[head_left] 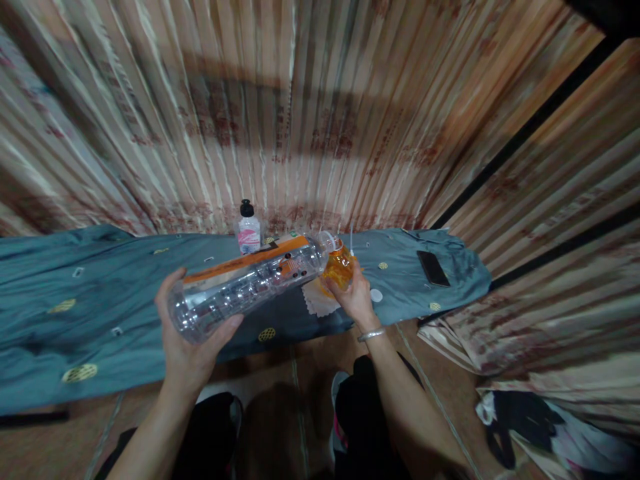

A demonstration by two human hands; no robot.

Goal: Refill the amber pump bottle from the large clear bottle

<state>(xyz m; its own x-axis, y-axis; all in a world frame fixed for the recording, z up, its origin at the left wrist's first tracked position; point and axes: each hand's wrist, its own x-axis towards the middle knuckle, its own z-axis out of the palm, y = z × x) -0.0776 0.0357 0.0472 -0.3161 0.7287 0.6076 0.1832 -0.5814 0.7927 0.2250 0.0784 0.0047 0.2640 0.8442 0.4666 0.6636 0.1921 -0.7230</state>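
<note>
My left hand is wrapped round the base of a large clear plastic bottle with an orange-and-black label. The bottle lies tilted across my view, its neck lower right of nothing but close against the mouth of a small container of orange liquid. Around that container my right hand is closed, a silvery bangle on the wrist. Under it a pale scalloped cloth lies on the table covering. A small white round cap rests just right of my right hand.
A squeeze bottle with a black top and pink label stands behind the large bottle. A dark phone lies at the right on the green patterned cloth. Pleated curtains hang behind, and a black pole slants at right.
</note>
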